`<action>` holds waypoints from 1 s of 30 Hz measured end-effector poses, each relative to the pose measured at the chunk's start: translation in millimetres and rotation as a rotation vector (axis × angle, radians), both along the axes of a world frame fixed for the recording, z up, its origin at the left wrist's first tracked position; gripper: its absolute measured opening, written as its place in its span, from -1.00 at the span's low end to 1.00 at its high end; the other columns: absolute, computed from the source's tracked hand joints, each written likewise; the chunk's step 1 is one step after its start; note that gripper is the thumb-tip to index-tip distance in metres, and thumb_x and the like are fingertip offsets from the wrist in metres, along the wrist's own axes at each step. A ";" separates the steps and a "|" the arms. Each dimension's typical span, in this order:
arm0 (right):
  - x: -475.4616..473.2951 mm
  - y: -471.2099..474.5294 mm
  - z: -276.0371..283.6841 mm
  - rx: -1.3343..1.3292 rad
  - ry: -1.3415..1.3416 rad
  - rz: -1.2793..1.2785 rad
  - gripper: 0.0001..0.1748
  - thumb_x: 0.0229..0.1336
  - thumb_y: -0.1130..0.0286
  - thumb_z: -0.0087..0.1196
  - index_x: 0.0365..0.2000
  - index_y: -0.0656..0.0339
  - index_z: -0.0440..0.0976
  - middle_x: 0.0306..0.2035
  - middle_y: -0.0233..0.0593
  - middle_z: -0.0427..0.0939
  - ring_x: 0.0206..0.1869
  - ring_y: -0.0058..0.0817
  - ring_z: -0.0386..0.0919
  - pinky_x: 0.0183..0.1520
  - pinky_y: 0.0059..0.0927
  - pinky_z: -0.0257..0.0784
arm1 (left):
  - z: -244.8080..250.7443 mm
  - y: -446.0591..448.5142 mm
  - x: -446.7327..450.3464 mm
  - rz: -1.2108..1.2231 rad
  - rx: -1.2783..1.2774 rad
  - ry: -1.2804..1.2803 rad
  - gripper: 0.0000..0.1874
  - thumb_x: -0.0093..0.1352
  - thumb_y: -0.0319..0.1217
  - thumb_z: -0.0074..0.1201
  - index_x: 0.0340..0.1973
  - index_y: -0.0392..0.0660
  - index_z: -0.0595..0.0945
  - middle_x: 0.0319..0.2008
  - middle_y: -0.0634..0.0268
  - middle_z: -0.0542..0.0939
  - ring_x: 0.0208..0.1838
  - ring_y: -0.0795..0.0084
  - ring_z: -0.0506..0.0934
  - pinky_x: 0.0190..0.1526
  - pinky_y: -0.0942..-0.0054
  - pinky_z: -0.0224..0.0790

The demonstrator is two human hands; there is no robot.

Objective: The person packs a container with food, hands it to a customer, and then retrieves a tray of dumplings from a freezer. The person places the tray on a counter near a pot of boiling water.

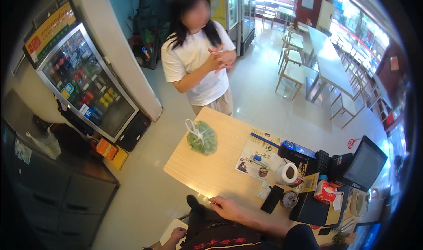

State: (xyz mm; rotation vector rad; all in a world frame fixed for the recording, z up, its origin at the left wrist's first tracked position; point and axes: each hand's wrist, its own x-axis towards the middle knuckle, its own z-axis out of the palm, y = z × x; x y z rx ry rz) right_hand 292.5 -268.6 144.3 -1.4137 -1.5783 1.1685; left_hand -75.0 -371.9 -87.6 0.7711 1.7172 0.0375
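Note:
My right hand point(222, 206) lies at the near edge of a light wooden table point(228, 124), its fingers loosely bent and apart, with nothing seen in them. Lower left, my left hand point(178, 233) hangs beside my lap near a pale seat point(172, 228); its fingers are curled and what is inside them is hidden. On the table's far left part stands a tied clear plastic bag point(202, 139) of green leafy vegetables, apart from both hands. A black smartphone point(272, 198) lies to the right of my right hand.
Across the table a person in a white T-shirt point(201, 62) clasps both hands. A printed menu sheet point(254, 154), a white paper roll point(286, 173), a round tin point(290, 199), a tissue pack point(325, 191) and a monitor point(365, 164) crowd the right. A drinks fridge point(89, 85) stands left.

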 end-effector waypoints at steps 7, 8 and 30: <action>-96.8 93.7 -21.2 -0.054 -0.023 0.020 -0.74 0.23 0.41 0.11 -0.09 0.27 0.53 -0.35 -0.19 0.64 -0.38 -0.53 0.57 -0.32 -0.46 0.50 | -60.0 78.2 -100.1 -0.270 0.059 0.040 -0.65 0.20 -0.10 0.16 -0.36 -0.14 0.69 -0.50 0.14 0.66 -0.39 0.29 0.63 -0.28 0.26 0.47; -117.3 113.8 -21.5 -0.104 -0.065 0.012 -0.74 0.23 0.43 0.10 -0.09 0.31 0.52 -0.42 -0.22 0.61 -0.41 -0.58 0.53 -0.33 -0.49 0.47 | -64.1 97.8 -115.0 -0.112 0.152 -0.036 -0.72 0.20 -0.18 0.19 -0.37 -0.14 0.66 -0.51 0.17 0.65 -0.41 0.32 0.62 -0.30 0.27 0.46; -653.1 443.4 -61.8 -0.340 -0.060 0.852 -0.84 0.26 0.47 0.02 -0.19 0.31 0.50 -0.42 -0.36 0.49 -0.49 -0.66 0.42 -0.40 -0.58 0.42 | -42.2 98.6 -369.0 1.164 0.298 0.169 -0.72 0.25 -0.24 0.11 -0.36 -0.22 0.66 -0.50 0.15 0.66 -0.41 0.32 0.64 -0.30 0.31 0.50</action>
